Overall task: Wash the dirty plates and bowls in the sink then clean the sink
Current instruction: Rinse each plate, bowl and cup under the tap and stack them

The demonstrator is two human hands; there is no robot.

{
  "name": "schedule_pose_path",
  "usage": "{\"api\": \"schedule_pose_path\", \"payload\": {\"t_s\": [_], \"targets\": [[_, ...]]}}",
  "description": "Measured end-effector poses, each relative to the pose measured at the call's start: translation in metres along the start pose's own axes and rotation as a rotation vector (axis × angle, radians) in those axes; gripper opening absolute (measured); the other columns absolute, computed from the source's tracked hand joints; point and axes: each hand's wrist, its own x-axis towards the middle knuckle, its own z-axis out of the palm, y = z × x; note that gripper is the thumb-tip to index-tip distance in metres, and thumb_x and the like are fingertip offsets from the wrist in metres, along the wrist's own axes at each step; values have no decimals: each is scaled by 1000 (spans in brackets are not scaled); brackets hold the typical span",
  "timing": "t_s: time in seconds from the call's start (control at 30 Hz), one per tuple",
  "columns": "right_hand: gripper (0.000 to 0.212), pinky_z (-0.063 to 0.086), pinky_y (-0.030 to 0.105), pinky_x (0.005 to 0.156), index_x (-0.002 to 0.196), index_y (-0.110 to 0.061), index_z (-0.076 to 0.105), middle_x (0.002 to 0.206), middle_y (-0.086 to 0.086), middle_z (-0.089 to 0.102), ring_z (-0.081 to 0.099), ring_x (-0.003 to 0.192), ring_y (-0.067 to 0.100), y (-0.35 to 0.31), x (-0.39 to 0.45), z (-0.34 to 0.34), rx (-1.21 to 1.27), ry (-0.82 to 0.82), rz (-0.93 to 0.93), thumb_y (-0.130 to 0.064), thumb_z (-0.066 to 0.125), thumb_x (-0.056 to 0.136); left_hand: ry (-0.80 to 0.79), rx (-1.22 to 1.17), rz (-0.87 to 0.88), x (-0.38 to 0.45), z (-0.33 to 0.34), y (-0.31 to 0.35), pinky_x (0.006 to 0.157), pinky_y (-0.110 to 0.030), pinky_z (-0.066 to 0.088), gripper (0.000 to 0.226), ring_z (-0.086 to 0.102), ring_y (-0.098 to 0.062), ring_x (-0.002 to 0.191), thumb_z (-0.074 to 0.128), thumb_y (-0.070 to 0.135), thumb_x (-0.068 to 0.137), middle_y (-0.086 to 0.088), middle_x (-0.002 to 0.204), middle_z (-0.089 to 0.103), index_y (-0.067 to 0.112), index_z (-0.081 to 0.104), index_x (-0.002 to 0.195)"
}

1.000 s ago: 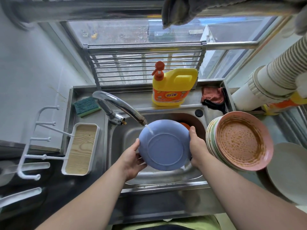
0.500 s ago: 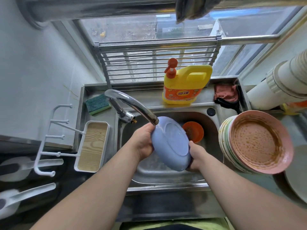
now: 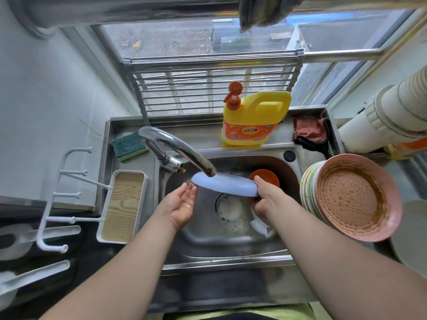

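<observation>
- While water runs from the faucet (image 3: 182, 151), the right hand (image 3: 265, 199) grips the blue plate (image 3: 225, 184) at its 3 o'clock edge.
- Left hand (image 3: 182, 204) — released, palm up — sits at the plate's 8 o'clock.

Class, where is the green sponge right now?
In the head view, the sponge lies on the sink's back left ledge, just left of the tap.
</observation>
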Motion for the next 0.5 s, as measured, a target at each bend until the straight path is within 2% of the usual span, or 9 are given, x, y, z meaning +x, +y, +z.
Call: {"api": "schedule_pose_path", "payload": {"t_s": [0.03,0.13,0.23,0.27,0.33,0.43,0.5], "targets": [[58,63,50,88,128,-8,61,109,14,73,74,91,33,1,5,3,1,11,-26,-34,89,83,2,2,8,-1,0,2,65,-28,65,19,78,-22,66,50,7,109,-18,98,71,-8,61,106],[53,65,53,75,121,-6,56,107,17,71,75,84,37,1,-7,11,27,14,-48,-26,88,85,4,35,13,-3,-3,5,68,-29,64,20,78,-23,69,50,7,109,-17,95,71,-8,61,102],[49,64,47,59,117,-6,58,106,18,71,74,84,37,5,-12,19,10,-9,-108,-29,88,85,11,82,2,-8,-5,4,85,-37,63,20,73,-26,90,48,8,110,-18,103,70,-8,61,110],[51,64,46,58,117,-6,60,107,18,71,75,84,37,9,-17,23,-16,-28,-132,-32,89,84,13,91,-6,-9,-5,3,84,-39,63,21,73,-28,91,49,7,110,-20,103,72,-10,62,114],[60,66,49,65,119,-6,62,107,17,72,75,86,38,16,-20,31,-77,-47,-181,-40,91,79,30,94,-11,-9,-9,2,68,-37,66,22,78,-30,79,51,7,109,-22,94,76,-12,63,114],[75,66,53,74,123,-8,62,107,14,72,73,90,39,23,-17,38,-126,-36,-224,-53,91,70,78,67,21,-5,-14,0,53,-30,62,22,77,-23,63,53,9,109,-17,80,77,-9,63,113],[68,65,54,78,116,-10,62,108,14,72,72,91,39,19,-21,35,-109,-10,-201,-54,90,72,83,72,32,-5,-13,-3,51,-27,61,21,77,-20,63,54,11,108,-15,78,78,-8,64,109]]}}
